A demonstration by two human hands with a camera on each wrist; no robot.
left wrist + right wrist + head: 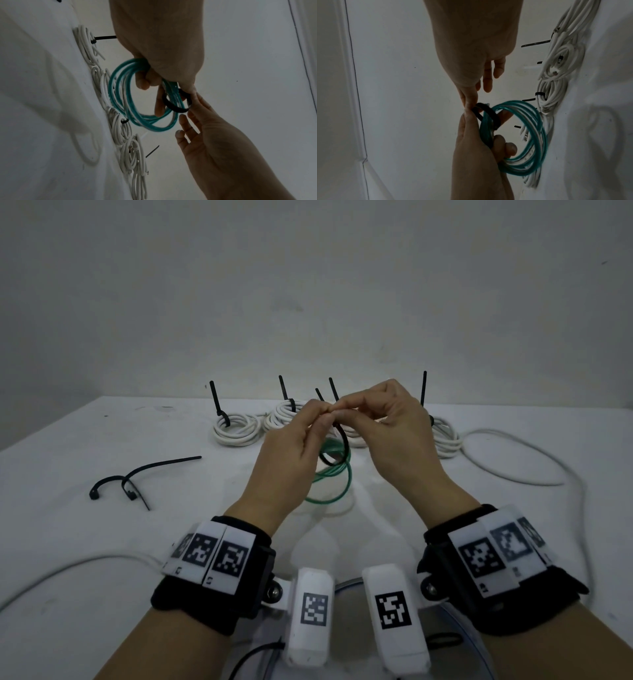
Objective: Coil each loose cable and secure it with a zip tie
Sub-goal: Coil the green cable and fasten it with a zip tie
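White coils point(236, 429) with upright black tie tails point(215, 398) line the table's point(68, 440) far edge behind the hands. 2 spare zip ties point(137, 479) lie left, with bare tabletop around them; a loose white cable point(513, 460) loops along the right.

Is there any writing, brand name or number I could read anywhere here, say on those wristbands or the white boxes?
No readable words, brands or numbers in any view.
Wristbands: black-and-white square code patterns only; tiny marks beneath them are too small to read.
White boxes: one square code pattern each, no letters.
Cables, zip ties, table, wall: no print visible.
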